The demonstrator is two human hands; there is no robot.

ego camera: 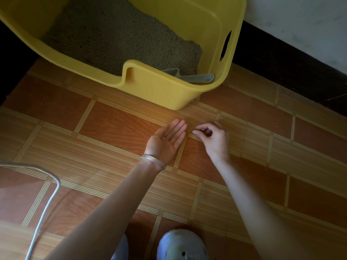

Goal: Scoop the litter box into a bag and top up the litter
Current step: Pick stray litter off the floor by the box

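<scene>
Roughly: left hand [165, 141] flat, palm up, few litter grains [173, 136] on it; right hand [212, 137] blurred, pinch grip, contents unclear; scoop [187, 77] half-hidden in litter box [159, 91].

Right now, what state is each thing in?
box: upright, open-topped, holds litter.
litter: loose, inside box.
scoop: lying in box's near corner, untouched.
left hand: open, palm up, few grains on it.
right hand: fingertips pinched, blurred; anything held too small to tell.
</scene>
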